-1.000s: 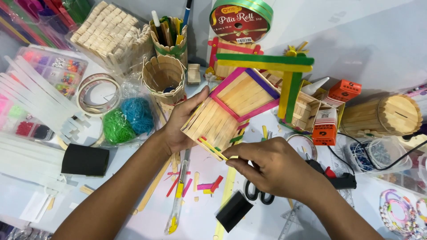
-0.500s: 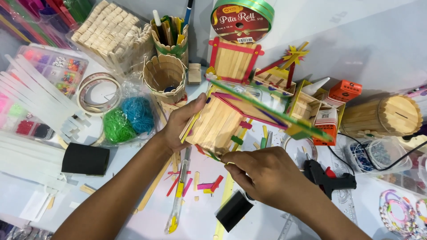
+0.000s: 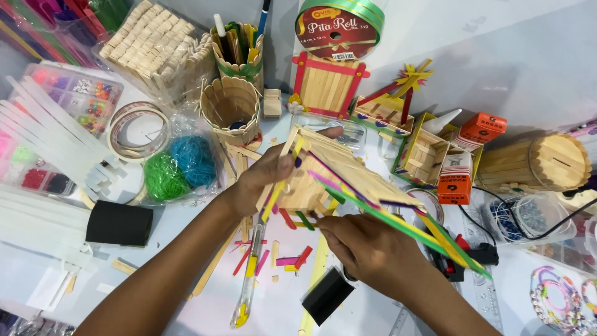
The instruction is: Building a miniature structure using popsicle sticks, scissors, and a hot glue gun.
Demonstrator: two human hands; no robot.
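Nearest to us, our right hand (image 3: 373,249) sits just below the craft-stick house (image 3: 323,180), its fingertips pinched on the lower edge among the red and green stick ends. Our left hand (image 3: 264,177) clasps the house from the left, thumb across the near face and fingers curled over the top ridge, so both hands hold it above the table.

Compared with half a second ago, the house has turned further: its wooden wall now faces us less, and the long green and yellow frame sticks (image 3: 423,230) sweep out to the right of the grip instead of lying across the top. Our right hand has slid up closer under the house.

Below the grip, on the pale tabletop (image 3: 186,274), lie loose coloured stick pieces (image 3: 292,260), a pen-like tool (image 3: 249,274) and a black block (image 3: 326,295). To the right of the grip, a black and red glue gun (image 3: 472,255) rests under the frame sticks. Left of the grip are a black block (image 3: 119,223) and a bag of green and blue yarn (image 3: 177,167). Beyond the grip stand a round stick cup (image 3: 231,109), a stick fence panel with red edging (image 3: 328,84), 2 orange boxes (image 3: 466,155) and a stack of plain wooden sticks (image 3: 155,43). A white wall (image 3: 497,43) rises behind.
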